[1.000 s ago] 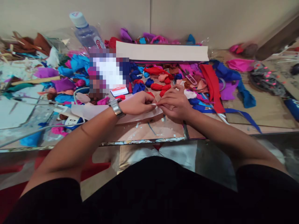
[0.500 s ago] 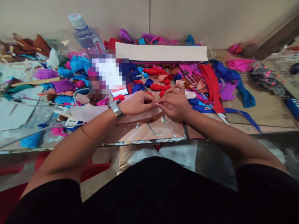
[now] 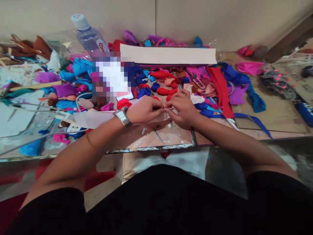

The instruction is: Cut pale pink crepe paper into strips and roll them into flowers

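Over the near edge of the table, my left hand [image 3: 144, 109] and my right hand [image 3: 183, 109] meet with thumbs and fingertips pinched. Between them is a thin pale strip [image 3: 95, 118], paper or cloth, which runs left beneath my watch wrist. The tips almost touch, so the exact bit they grip is partly hidden. Just beyond lie red crumpled pieces [image 3: 164, 91] and a blue one [image 3: 155, 86]. A small pair of thread snips [image 3: 199, 82] rests among scraps beyond my right hand.
Colourful scraps cover the table. A clear bottle [image 3: 90, 36] and a long cream board [image 3: 168, 54] stand at the back. Red strips [image 3: 221, 93] and a blue ribbon [image 3: 254, 120] lie right, near a pincushion [image 3: 276, 80]. A white cable [image 3: 46, 134] crosses the left side.
Both hands stay in nearly the same place. The right fingers have curled in closer to the left fingertips, and the pale strip between them has shifted slightly.
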A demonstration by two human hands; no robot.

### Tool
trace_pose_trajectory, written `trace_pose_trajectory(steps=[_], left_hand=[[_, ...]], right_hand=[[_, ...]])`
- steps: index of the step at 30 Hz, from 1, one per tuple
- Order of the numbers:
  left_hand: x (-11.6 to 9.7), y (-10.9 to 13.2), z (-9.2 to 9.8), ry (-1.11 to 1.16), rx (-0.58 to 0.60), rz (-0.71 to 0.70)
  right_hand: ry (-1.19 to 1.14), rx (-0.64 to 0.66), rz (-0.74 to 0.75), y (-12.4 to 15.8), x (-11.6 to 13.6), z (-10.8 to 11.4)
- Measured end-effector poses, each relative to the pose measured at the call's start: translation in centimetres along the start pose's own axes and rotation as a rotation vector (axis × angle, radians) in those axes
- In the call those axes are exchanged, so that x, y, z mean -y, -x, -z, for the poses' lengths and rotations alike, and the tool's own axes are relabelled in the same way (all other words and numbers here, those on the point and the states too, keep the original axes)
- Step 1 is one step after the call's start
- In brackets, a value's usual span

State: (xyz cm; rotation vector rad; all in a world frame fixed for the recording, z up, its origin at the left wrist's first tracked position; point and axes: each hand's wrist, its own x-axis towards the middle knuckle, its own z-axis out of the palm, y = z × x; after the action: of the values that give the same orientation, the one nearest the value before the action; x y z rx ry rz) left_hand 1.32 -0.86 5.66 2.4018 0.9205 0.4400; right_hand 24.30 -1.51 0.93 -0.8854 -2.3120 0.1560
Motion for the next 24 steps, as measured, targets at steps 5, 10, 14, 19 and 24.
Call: trace_pose_trajectory(steps=[5,10,14,19,24], left_hand=[[-0.1,0.0,-1.1,-0.21,-0.071,-0.088],[0.5,-0.1,-1.5,-0.291,-0.052,-0.083],[0.5,-0.2,-1.1,-0.22,-0.031,-0.018],[0.2,-0.1,-0.8,-0.139,-0.01,0.011],[0.0,-0.1,-0.9,-0.135,-0.016,0.019]], right_hand=[[-0.056,0.029,-0.01,-0.2,-0.3,-0.2],[-0.096,0.057,-0.053,0.0,-0.7,-0.4],[-0.096,0.064,-0.041,0.1,-0.8,-0.3],[-0.086,0.115,-0.003,0.0,-0.6,0.0],[-0.06,0.094,0.008,0.0,-0.5,0.0]])
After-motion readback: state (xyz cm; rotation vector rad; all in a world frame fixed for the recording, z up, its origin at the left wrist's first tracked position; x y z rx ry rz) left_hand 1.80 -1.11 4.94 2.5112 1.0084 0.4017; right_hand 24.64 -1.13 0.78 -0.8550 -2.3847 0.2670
